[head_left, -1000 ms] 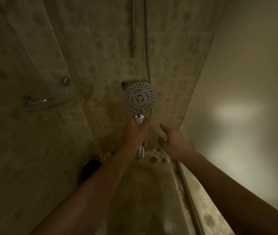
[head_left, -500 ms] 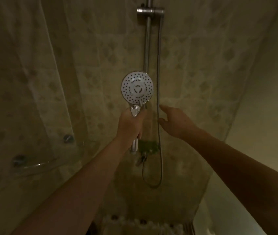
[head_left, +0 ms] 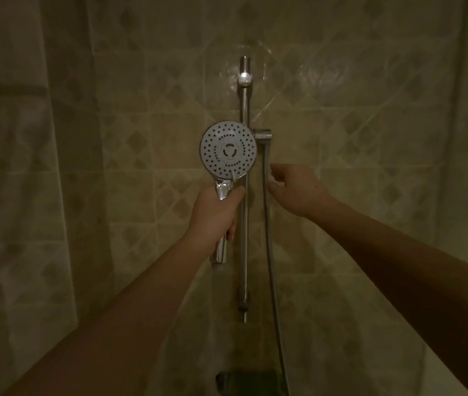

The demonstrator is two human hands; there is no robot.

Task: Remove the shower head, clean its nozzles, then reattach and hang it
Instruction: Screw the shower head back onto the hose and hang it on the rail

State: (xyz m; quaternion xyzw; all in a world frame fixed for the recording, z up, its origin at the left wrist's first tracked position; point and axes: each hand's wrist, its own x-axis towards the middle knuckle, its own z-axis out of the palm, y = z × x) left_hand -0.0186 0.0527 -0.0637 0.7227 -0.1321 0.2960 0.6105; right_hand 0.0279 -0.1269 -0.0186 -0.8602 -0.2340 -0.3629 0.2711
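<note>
The shower head point(head_left: 228, 150) is round and grey, its nozzle face turned toward me, on a chrome handle. My left hand point(head_left: 215, 212) grips that handle just left of the vertical chrome rail point(head_left: 244, 224). No hose is attached to the handle's lower end. The holder bracket point(head_left: 263, 134) sits on the rail to the right of the head. The grey hose point(head_left: 268, 238) hangs straight down from the bracket. My right hand point(head_left: 295, 190) is open, its fingers close to the hose just below the bracket.
Patterned beige tiles cover the wall behind the rail. A pale shower curtain point(head_left: 18, 195) hangs along the left side. A dark green item point(head_left: 249, 381) lies low under the rail. The light is dim.
The view has tilted up from the tub to the rail. My left hand has raised the shower head up beside the bracket, and my right hand has risen toward the hanging hose.
</note>
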